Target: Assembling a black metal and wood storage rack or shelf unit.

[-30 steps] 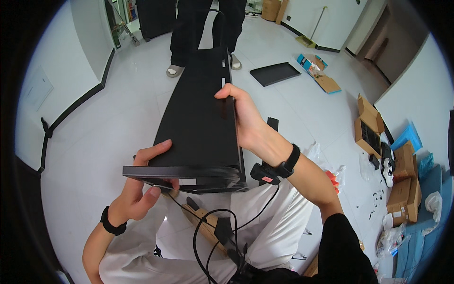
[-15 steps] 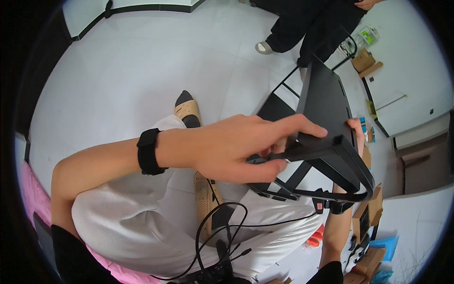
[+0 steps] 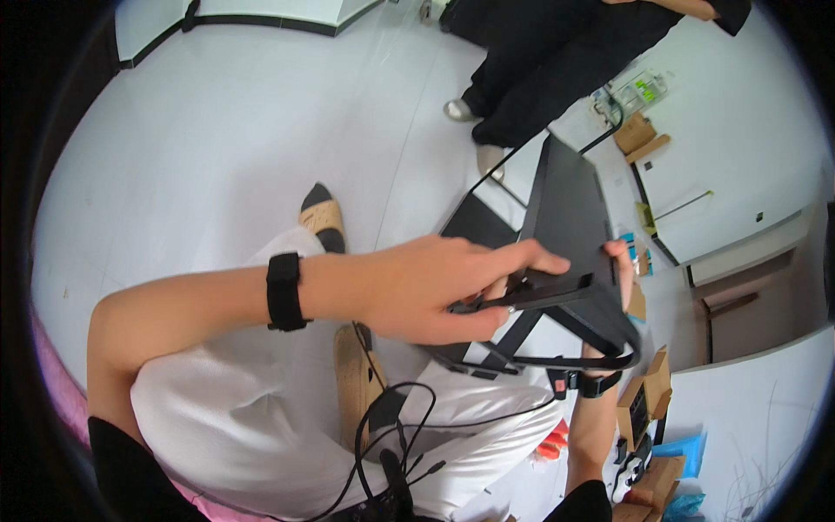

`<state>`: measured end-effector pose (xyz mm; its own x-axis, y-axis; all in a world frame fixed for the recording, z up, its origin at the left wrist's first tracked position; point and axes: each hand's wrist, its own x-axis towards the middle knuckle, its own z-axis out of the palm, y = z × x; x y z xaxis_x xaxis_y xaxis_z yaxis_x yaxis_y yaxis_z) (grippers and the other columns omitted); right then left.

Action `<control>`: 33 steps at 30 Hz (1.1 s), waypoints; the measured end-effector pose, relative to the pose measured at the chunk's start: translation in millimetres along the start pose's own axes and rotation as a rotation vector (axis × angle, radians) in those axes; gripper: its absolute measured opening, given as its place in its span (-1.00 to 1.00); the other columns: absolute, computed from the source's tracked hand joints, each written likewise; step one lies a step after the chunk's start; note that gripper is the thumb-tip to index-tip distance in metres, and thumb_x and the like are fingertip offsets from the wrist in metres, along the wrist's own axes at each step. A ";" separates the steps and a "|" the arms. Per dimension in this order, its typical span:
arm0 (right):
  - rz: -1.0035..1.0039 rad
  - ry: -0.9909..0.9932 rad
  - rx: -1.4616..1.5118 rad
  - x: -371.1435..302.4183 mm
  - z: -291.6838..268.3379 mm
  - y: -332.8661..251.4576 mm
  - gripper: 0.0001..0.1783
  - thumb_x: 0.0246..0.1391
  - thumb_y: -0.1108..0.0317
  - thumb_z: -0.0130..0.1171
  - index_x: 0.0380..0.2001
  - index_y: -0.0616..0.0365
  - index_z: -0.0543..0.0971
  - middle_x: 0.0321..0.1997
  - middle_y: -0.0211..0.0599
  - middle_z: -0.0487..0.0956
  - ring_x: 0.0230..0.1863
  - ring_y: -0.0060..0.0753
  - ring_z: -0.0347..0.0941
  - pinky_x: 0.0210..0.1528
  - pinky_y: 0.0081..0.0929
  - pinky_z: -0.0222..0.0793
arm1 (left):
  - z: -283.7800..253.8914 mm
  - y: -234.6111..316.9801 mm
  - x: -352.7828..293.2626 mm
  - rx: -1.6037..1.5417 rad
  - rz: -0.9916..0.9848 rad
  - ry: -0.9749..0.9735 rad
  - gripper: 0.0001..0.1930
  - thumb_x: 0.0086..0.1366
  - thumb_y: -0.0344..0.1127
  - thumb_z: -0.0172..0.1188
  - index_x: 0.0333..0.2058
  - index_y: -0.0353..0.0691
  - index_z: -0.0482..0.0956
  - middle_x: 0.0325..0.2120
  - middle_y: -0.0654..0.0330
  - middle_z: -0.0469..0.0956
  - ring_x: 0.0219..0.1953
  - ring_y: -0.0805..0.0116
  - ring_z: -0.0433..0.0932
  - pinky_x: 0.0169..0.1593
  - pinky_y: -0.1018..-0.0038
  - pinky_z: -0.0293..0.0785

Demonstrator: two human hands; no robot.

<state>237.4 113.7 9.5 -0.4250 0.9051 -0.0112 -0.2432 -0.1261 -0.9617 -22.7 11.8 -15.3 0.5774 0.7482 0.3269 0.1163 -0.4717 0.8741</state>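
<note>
Okay, so a second ago the black frame (image 3: 570, 209) was straight out in front, between the knees — now it's swung over to the right, above the right knee, and the left arm stretches right across the lap to reach it. Compared with half a second back, hardly any change: same hold, both hands.

Left hand (image 3: 426, 287) has the near left corner pinched, forefinger on the flat top, thumb lower down. Tiny silvery spot by that thumb, too small to say what it is. Right hand (image 3: 621, 270) is at the right edge with a bit of it showing over the side; the rest is behind the frame, so I can't tell how tight that grip is.

As for writing, there's a reddish label (image 3: 560, 384) on the black gadget by the right wrist, but I can't make out any print on it.

The frame's long axis runs near to far, leaning a touch left — far end toward the other person (image 3: 539, 70) in black trousers, curved bar at the near end. Open carton (image 3: 658, 383) on the floor, near right.
</note>
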 end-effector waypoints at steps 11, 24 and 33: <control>0.263 0.137 0.235 10.3 5.2 -6.9 -0.55 -0.06 0.17 0.01 -0.15 0.25 0.54 -0.20 -0.08 0.61 -0.26 -0.14 0.54 -0.10 -0.32 0.49 | -1.6 18.9 -3.9 0.140 0.000 0.027 -0.36 0.26 -0.25 -0.02 0.31 -0.10 0.07 -0.56 0.18 0.45 -0.55 0.24 0.45 -0.38 0.39 0.33; 0.369 0.001 0.427 15.8 -7.6 -5.4 -0.54 -0.10 0.21 0.06 -0.13 0.27 0.52 -0.17 -0.08 0.60 -0.20 -0.14 0.55 -0.06 -0.26 0.50 | 1.2 17.8 -2.2 0.117 -0.032 0.002 -0.35 0.28 -0.30 -0.01 0.33 -0.12 0.02 -0.53 0.21 0.41 -0.52 0.34 0.45 -0.34 0.44 0.37; 0.377 0.035 0.444 13.6 -0.3 -6.1 -0.55 -0.09 0.20 0.03 -0.15 0.27 0.52 -0.19 -0.09 0.60 -0.21 -0.15 0.55 -0.04 -0.26 0.48 | 0.5 21.8 -2.8 0.099 -0.067 -0.005 -0.35 0.28 -0.29 -0.01 0.33 -0.12 0.03 -0.54 0.25 0.39 -0.53 0.39 0.42 -0.37 0.49 0.34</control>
<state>233.4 126.9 15.1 -0.5261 0.7765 -0.3468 -0.4259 -0.5935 -0.6829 -21.4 -0.8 2.6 0.5693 0.7777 0.2667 0.2341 -0.4643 0.8542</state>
